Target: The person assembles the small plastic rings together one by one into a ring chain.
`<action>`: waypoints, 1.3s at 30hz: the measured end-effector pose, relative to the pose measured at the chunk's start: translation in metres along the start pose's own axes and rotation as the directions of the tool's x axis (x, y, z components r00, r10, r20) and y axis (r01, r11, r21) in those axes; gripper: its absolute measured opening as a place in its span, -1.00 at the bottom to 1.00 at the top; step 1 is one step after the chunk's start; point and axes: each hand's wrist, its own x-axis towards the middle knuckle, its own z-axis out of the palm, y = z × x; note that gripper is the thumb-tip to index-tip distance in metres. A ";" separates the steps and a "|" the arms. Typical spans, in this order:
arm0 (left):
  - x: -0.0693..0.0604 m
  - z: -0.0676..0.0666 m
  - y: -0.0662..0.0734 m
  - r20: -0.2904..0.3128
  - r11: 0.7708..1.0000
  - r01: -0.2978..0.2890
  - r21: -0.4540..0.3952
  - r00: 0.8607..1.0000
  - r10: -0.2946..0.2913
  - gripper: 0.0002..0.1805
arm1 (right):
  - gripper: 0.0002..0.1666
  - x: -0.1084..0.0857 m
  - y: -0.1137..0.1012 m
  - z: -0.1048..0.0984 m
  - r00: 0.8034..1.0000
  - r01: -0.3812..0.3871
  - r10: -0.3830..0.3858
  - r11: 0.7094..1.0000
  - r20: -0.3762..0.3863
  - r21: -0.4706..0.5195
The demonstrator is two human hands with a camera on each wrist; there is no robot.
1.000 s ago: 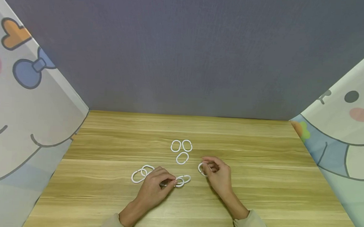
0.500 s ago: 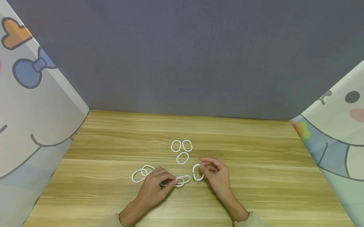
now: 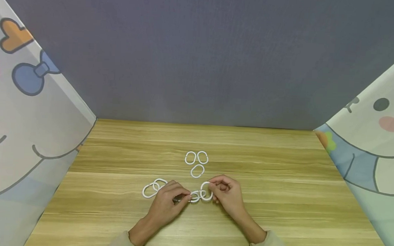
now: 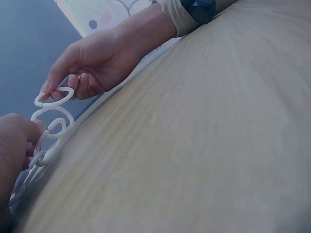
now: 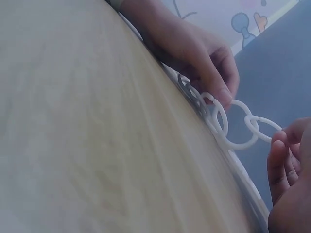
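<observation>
A chain of white oval plastic links (image 3: 143,190) lies on the wooden table (image 3: 282,161), its middle hidden beneath my left hand (image 3: 167,203). Thumb and fingertips of that hand pinch a link near the chain's right end. My right hand (image 3: 229,199) pinches a separate white link (image 3: 201,188) between thumb and forefinger, tilted up off the table. In the right wrist view, this link's far end crosses the chain's end link (image 5: 243,145), which is raised too. Whether it passes fully through cannot be told. Each link seems to have a small gap.
Three loose white links lie beyond the hands: a left one (image 3: 190,152), a right one (image 3: 203,152) and a nearer one (image 3: 192,170). A grey panel (image 3: 200,63) stands behind the table, with cartoon-printed panels (image 3: 49,130) at both sides.
My right hand has moved left with its link, from apart from the chain to overlapping the chain's end link. The left hand has stayed in place.
</observation>
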 end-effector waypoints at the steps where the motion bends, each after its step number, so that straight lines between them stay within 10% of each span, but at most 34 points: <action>1: 0.000 0.000 0.000 0.000 1.000 0.000 0.001 1.000 0.000 -0.88 | -0.93 0.000 0.000 0.001 1.000 0.005 -0.005 1.000 0.006 -0.002; 21: -0.001 -0.001 -0.001 0.012 1.000 -0.018 -0.008 1.000 0.018 -0.93 | -0.95 -0.002 0.002 0.004 0.998 -0.053 0.056 0.995 0.030 -0.083; 39: 0.001 -0.001 0.000 -0.026 0.996 -0.002 0.088 1.000 0.004 -0.87 | -0.89 -0.002 0.002 0.003 0.992 -0.054 0.042 0.994 -0.121 -0.093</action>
